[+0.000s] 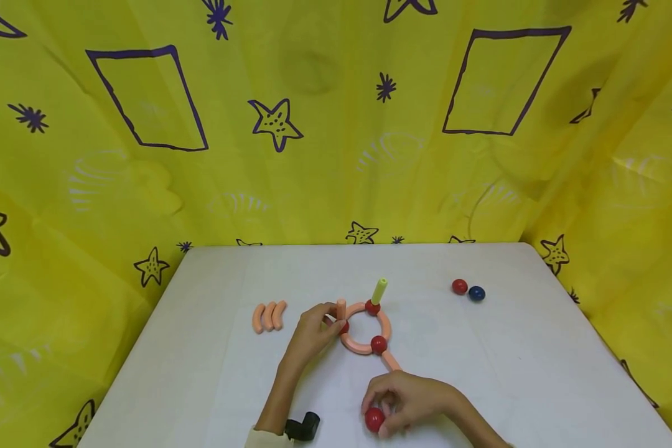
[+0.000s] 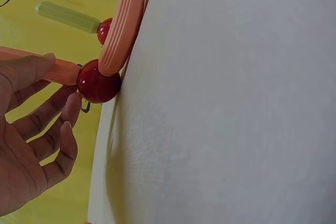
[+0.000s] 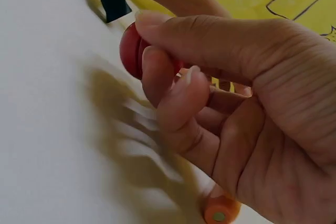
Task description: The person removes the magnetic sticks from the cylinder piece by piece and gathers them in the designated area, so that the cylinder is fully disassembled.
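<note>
A ring of curved orange rods [image 1: 358, 347] with red balls [image 1: 378, 345] between them lies on the table. From its far ball a yellow-green stick [image 1: 379, 291] stands up. My left hand [image 1: 312, 333] pinches an upright orange stick [image 2: 64, 72] on the ring's left ball [image 2: 98, 82]. At the ring's near right side, another orange stick [image 1: 391, 361] extends from a ball toward my right hand [image 1: 406, 401]. That hand pinches a loose red ball [image 1: 374, 420] between thumb and fingers, nearer the front of the table. In the right wrist view, fingers hide part of this ball [image 3: 131, 51].
Several loose curved orange rods [image 1: 269, 317] lie left of the ring. A red ball [image 1: 460, 286] and a dark blue ball [image 1: 477, 294] sit at the back right. Yellow patterned cloth [image 1: 325, 174] surrounds the white table [image 1: 213, 373]. A black device [image 1: 303, 428] is on the left wrist.
</note>
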